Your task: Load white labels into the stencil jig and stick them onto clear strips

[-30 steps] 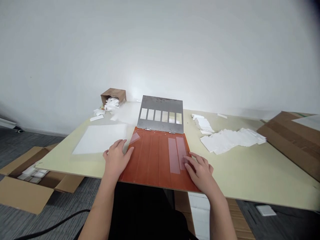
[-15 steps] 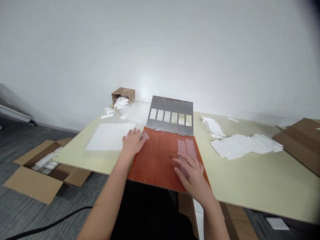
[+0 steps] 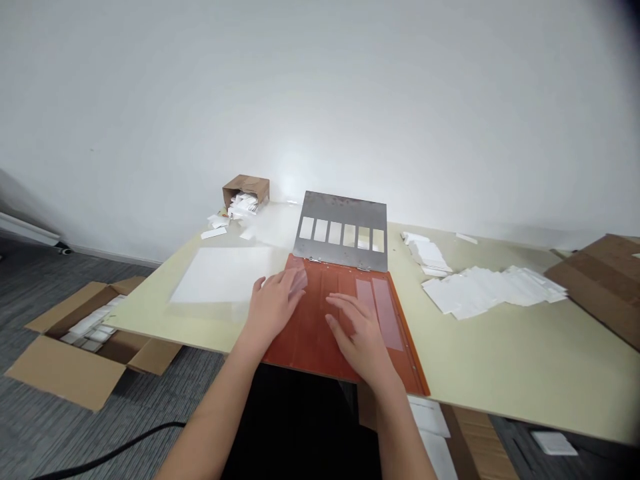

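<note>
An orange-red board [image 3: 320,333] lies on the table, hinged at its far edge to a tilted grey metal plate [image 3: 345,200] with a row of several rectangular openings. Two pale translucent strips [image 3: 387,320] rest along the board's right side. Over the board's left side, my left hand [image 3: 273,303] has its fingers closed on a piece of clear film [image 3: 299,279], partly hidden by the fingers. My right hand [image 3: 357,337] is above the right half of the board beside the strips, fingers apart, holding nothing that I can see.
A white sheet [image 3: 220,273] lies left of the board. Behind it, a small carton [image 3: 247,183] spills white slips. White paper pieces [image 3: 490,290] spread across the right, near a larger cardboard box [image 3: 600,287]. An open carton [image 3: 70,367] stands on the floor.
My left hand has moved right, bringing the clear film further over the board. My right hand has shifted left, off the strips, showing more of them.
</note>
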### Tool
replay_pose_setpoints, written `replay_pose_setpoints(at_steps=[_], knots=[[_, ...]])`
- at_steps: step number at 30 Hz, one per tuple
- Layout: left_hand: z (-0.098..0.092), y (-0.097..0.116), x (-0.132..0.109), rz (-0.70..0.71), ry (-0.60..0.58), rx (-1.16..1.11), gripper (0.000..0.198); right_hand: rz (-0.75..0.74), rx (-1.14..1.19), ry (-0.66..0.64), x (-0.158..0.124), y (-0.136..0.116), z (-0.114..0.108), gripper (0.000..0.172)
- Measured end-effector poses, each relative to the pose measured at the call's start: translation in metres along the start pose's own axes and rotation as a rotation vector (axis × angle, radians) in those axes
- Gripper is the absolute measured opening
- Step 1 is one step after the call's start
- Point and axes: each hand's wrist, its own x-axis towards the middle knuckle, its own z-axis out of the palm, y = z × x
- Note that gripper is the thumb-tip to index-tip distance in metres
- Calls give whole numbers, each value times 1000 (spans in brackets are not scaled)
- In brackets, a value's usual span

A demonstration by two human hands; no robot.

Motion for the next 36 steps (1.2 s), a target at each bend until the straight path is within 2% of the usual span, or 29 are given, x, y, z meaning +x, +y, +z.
replay_pose_setpoints(at_steps=[3,7,11,16,21,28,32,36], knots=[[-1,11,-17,82,87,5,28,-44,63,88,18,-4,5,30],[3,17,-29,238,255,11,22,-124,101,126,30,-9,11,27],[0,20,-33,255,306,19,12,-172,84,153,26,-10,11,19],[-18,24,-37,307,209,6,5,-194,16,115,18,-12,2,19],[-32,26,-38,406,147,20,24,-230,-11,88,13,-16,-6,15],[-36,33,-39,400,99,114,27,-211,16,86,7,-19,-12,12],[-41,37,-39,347,2,9,21,-261,-9,163,6,-18,-15,13],[-50,40,-38,319,-115,-229,17,-279,-70,274,6,-16,-15,14]])
